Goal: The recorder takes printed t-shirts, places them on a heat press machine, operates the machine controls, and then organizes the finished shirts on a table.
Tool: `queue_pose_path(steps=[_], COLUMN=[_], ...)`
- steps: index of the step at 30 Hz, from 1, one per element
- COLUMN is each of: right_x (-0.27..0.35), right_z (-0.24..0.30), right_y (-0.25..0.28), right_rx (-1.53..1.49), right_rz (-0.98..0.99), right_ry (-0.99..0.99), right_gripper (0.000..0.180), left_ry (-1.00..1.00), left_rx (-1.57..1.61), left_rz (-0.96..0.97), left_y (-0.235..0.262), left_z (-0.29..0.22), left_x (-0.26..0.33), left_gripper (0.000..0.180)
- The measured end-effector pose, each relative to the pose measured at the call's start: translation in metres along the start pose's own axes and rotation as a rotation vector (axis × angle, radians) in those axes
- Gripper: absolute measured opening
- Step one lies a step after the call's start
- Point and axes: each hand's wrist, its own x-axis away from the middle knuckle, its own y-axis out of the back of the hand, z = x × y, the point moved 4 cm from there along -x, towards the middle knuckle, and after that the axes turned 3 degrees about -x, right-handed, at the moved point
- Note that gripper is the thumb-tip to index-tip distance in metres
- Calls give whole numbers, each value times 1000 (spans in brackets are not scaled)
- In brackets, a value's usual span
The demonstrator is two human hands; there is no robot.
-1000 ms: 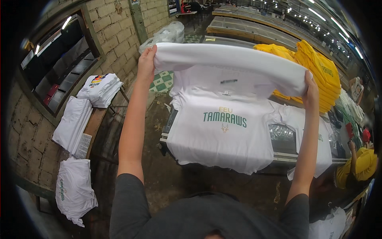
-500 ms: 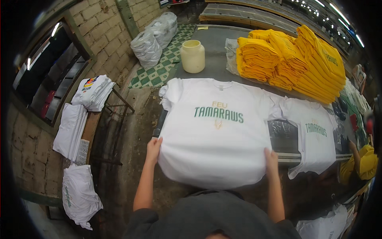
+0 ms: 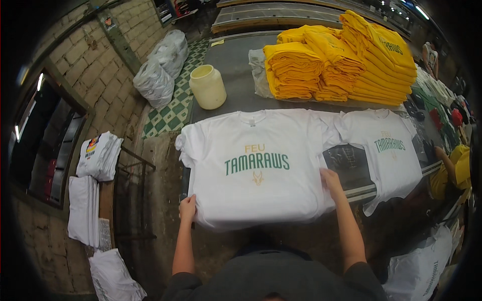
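A white T-shirt (image 3: 258, 198) with a green and gold chest print lies spread face up at the near edge of the dark table, its lower part hanging over that edge. At its left side, near the hem, my left hand (image 3: 188, 208) is closed on the fabric. My right hand (image 3: 330, 180) pinches the opposite side of the shirt, a little farther up. Just to the right lies a second white T-shirt (image 3: 394, 145) with a similar print, its sleeve against the first one's.
Folded yellow shirts (image 3: 293, 72) are stacked at the far right of the table (image 3: 241, 55). A cream plastic jar (image 3: 208, 88) stands at the far left. White shirts (image 3: 83, 208) lie on a side bench. Bagged bundles (image 3: 155, 80) sit by the wall. Another person's arm (image 3: 447, 163) shows at right.
The view has shifted, so the table things appear farther left. The shirt's billowing lower part has flattened. My right hand is now higher along the shirt's side; my left still grips its edge.
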Motion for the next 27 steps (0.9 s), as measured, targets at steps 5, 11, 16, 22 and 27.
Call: queue_pose_path(steps=[5,11,16,22,27], right_x=[-77,-116,-143,-167,-185], right_z=[7,29,53,83,88], right_y=[-32,-58,-59,-30,16], right_rx=[-564,-941,-896,-737,-868], right_rz=[-13,-27,-98,-503,-522], right_ry=[-107,-102,-51,174,496], right_gripper=[20,39,50,80,78], left_ry=[-67,-157,133,178,-187], left_rx=[304,588,1135,1314,1411], left_rz=[204,178,379,393,202], left_y=[-34,-58,-63,-61,-29], left_z=[-43,-113,-144,-147,-122], left_x=[-79,-141,-181,-235,-259], left_gripper=[37,31,37,44,38])
